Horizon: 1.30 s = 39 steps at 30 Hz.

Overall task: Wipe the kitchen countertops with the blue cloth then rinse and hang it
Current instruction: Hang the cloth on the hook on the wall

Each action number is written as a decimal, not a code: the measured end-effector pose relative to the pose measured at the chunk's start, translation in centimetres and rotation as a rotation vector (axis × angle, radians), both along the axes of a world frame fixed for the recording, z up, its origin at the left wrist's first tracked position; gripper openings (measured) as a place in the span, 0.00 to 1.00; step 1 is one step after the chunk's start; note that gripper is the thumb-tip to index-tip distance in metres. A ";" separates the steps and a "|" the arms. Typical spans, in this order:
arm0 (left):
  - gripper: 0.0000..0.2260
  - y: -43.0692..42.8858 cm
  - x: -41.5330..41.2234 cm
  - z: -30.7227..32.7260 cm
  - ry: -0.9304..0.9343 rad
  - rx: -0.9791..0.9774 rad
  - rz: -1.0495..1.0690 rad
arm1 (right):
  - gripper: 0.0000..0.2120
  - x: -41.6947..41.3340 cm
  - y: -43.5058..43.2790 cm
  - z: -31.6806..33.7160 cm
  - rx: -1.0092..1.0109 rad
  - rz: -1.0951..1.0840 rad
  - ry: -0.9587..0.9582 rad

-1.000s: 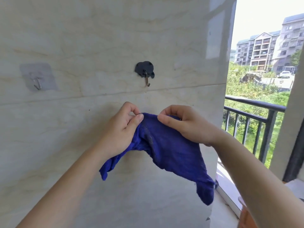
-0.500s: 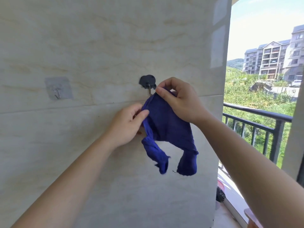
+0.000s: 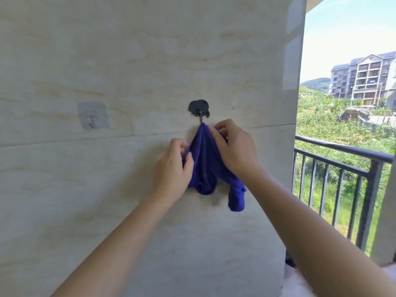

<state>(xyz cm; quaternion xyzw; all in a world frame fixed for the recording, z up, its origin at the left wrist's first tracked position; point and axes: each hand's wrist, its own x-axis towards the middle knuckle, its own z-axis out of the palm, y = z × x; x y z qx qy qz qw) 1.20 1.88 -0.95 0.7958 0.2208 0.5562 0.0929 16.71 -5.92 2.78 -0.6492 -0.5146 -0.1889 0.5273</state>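
So this is the hanging bit, basically the last step by the look of it. The blue cloth is bunched up with its top point right at the metal tip of the black hook. The hook sits on the tiled wall toward the wall's right edge, just above the horizontal tile seam. Both hands are on the cloth: the left hand grips the left fold lower down, and the right hand pinches the fabric just under the hook. I honestly can't tell if the cloth is properly over the tip or only resting against it. My advice is don't let go with both at once. Let a bit of weight settle and see if it holds, then release the lower hand, then the top one. Spread the folds out too, since a wadded wet cloth dries slow. There's also a clear stick-on hook further left on the wall if the black one won't catch.
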 end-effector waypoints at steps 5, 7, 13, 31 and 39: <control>0.19 0.8 -0.8 -2.9 0.030 -0.200 -0.062 | 0.17 0.3 -1.1 -4.4 -0.036 0.074 0.230; 0.21 0.8 -1.0 -3.9 0.061 -0.210 -0.060 | 0.16 0.7 -1.6 -6.0 -0.141 0.043 0.208; 0.10 0.1 -0.9 -6.2 0.393 -0.370 -0.041 | 0.12 1.2 -2.6 -8.5 -0.078 0.256 0.472; 0.11 -0.5 -2.0 -0.5 -0.430 -0.212 -0.002 | 0.08 1.6 -4.2 -6.9 0.272 -0.031 0.352; 0.09 0.6 -3.9 -3.5 0.330 -0.028 0.261 | 0.18 1.4 -3.0 -9.5 -0.116 -0.066 -0.142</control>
